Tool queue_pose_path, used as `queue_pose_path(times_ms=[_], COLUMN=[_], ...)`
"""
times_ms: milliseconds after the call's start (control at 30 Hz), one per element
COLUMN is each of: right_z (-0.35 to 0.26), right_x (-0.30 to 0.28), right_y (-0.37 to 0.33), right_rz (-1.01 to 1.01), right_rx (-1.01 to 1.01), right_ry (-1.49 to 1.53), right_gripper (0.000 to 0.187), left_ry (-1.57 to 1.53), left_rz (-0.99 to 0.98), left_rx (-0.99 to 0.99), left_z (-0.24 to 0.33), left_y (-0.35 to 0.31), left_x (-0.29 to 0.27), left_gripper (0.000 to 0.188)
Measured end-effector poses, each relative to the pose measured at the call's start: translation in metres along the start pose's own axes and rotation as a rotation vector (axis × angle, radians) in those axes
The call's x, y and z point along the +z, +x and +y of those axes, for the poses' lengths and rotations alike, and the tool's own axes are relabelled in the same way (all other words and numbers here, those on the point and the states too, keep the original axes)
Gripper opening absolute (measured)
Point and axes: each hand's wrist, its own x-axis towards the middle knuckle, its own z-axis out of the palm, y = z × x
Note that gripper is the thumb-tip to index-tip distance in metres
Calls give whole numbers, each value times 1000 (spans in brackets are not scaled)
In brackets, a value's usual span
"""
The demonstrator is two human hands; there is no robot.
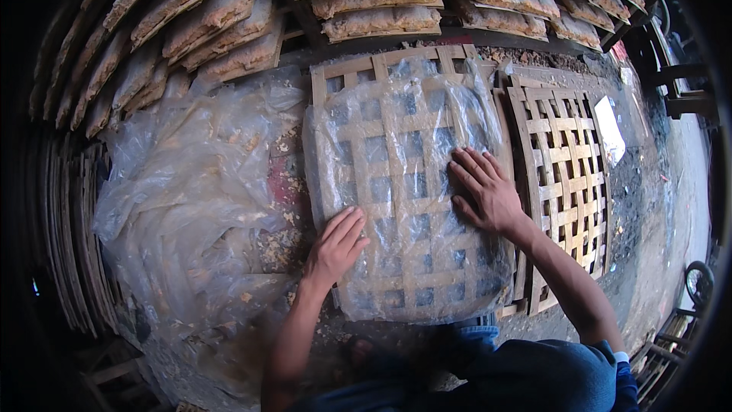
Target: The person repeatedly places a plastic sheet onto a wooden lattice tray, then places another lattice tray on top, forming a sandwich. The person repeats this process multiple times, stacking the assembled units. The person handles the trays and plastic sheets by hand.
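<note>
In front of me lies a woven slat tray (354,70) made of flat crossed strips, with square gaps between them. A clear plastic sheet (396,183) is spread over most of it, wrinkled and shiny, leaving the far edge of the tray bare. My left hand (335,246) rests on the sheet's left side, fingers stretched out together, palm down. On the right side, farther away, my right hand (488,189) lies flat on the sheet with its fingers extended and thumb apart. Neither hand grips anything.
Crumpled plastic sheets (194,206) lie heaped on the left, dusted with crumbs. More woven trays (564,175) are stacked at the right beside a white scrap (609,128). Racks of crumbly tan slabs (381,1) on boards line the back. Upright boards (69,236) stand far left.
</note>
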Motion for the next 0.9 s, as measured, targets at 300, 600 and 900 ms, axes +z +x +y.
queue_pose_path(times_ms=[300, 600, 900], right_z=[0, 1, -4], right_x=[0, -1, -17], right_y=[0, -2, -38], right_rz=[-2, 32, 396], right_rx=[3, 1, 336], right_ry=[9, 41, 321], right_gripper=[64, 61, 63], left_ry=[-77, 401, -463], left_rz=[32, 339, 173], left_rx=[-13, -425, -1057], left_z=[-4, -55, -18], left_y=[-10, -40, -33], left_x=[1, -60, -6], left_gripper=[25, 23, 53])
